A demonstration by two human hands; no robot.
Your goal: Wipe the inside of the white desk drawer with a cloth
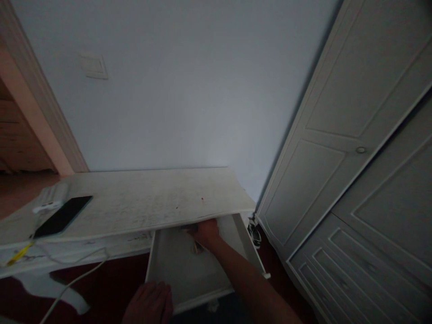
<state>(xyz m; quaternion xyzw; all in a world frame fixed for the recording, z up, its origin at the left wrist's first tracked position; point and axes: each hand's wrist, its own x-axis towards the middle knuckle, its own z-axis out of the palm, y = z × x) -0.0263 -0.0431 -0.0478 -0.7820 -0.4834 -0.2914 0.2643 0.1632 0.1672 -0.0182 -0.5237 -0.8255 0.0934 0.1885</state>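
A white drawer [189, 274] is pulled out from under the tabletop. My left hand [151, 302] is at its front left corner, with the fingers curled over the edge. My right hand [206, 233] reaches into the back of the drawer, close under the tabletop's front edge. Its fingers are bent and partly hidden, beside something small and dark; what they hold cannot be made out. Just below that hand lies a small tan object [197, 247] on the drawer bottom, too dim to name.
The worn white table [135, 198] stands against the wall. On its left lie a dark tablet or phone [64, 217] and a white power strip [47, 206], with a cable [72, 281] hanging down. A wardrobe [324, 166] and a shoe [254, 234] are on the right.
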